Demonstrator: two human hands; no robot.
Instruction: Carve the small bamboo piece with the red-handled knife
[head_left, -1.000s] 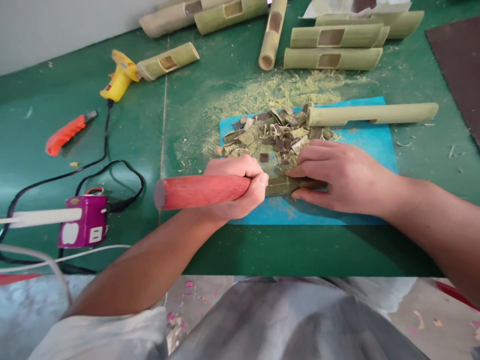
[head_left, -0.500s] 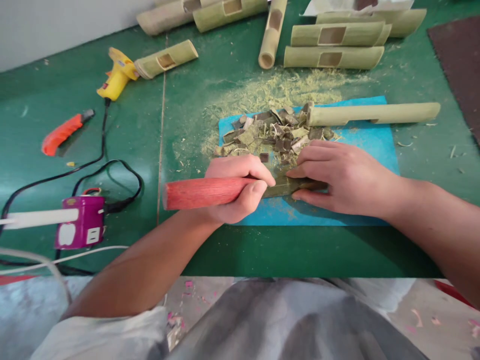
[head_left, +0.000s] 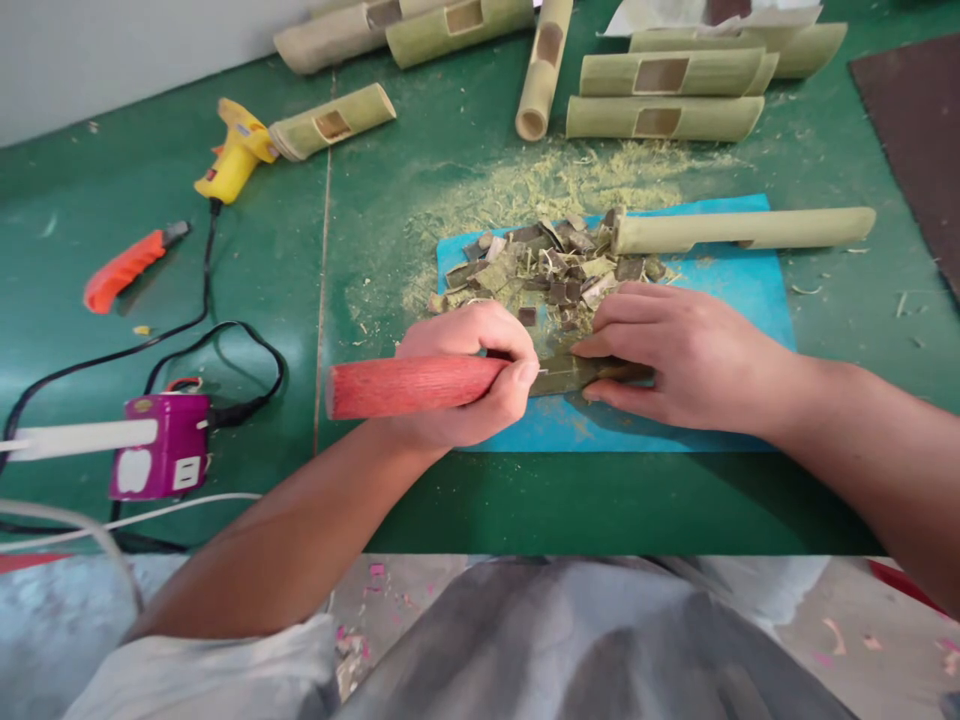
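Olive-brown flat strip of what looks like bamboo point(head_left: 559, 377) lies on a bright blue rectangular sheet point(head_left: 754, 300), which rests on a glossy green tabletop point(head_left: 420, 500). Behind the tabletop's left side rises a pale grey wall point(head_left: 112, 60). From the left, the surface bears an orange-handled cutter point(head_left: 126, 270), a purple box-shaped socket point(head_left: 142, 420) and a yellow plastic gun-shaped tool point(head_left: 236, 150); then come heaped brown chips point(head_left: 562, 262) ringed with yellow-green dust point(head_left: 585, 180), pale green bamboo tubes with rectangular openings point(head_left: 720, 118) farther back, and a dark brown mat point(head_left: 919, 140). Pink scraps point(head_left: 376, 570) dot the floor below.

The left hand point(head_left: 472, 375) is wrapped around a red, tapered wooden handle point(head_left: 412, 388), its fingers hiding most of the narrow end. Just right of it the strip shows straight edges and a fine lengthwise line. The right hand point(head_left: 675, 355), apart from the left, presses the strip between thumb and fingers.
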